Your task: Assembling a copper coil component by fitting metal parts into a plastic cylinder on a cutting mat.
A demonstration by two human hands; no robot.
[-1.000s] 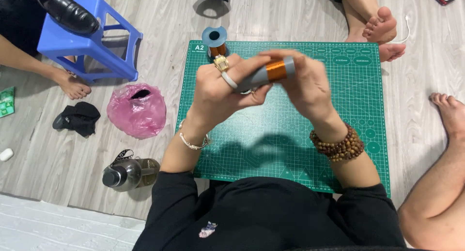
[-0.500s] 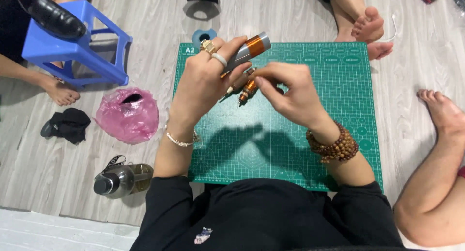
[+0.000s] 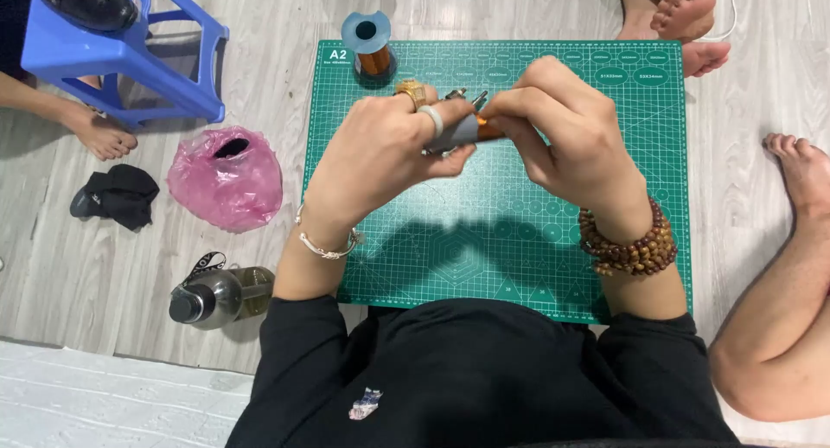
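Note:
My left hand (image 3: 380, 150) and my right hand (image 3: 566, 132) meet above a green cutting mat (image 3: 519, 240). Together they grip a small grey cylinder wound with copper wire (image 3: 471, 130), mostly hidden by my fingers. Thin metal tips (image 3: 462, 95) stick up just above my left fingers; which hand holds them I cannot tell. My left hand wears two rings and a thin bracelet. A brown bead bracelet (image 3: 631, 245) is on my right wrist. A blue spool of copper wire (image 3: 370, 43) stands at the mat's far left corner.
A blue plastic stool (image 3: 121, 54) with a black shoe on it stands at far left. A pink plastic bag (image 3: 226, 178), a black cloth (image 3: 117, 195) and a metal bottle (image 3: 220, 294) lie left of the mat. Other people's bare feet (image 3: 687, 20) and a leg (image 3: 782, 310) border the mat.
Both hands have closed together around the copper-wound cylinder, which now lies level and largely covered. The small orange piece my right hand held apart from it is no longer seen separately.

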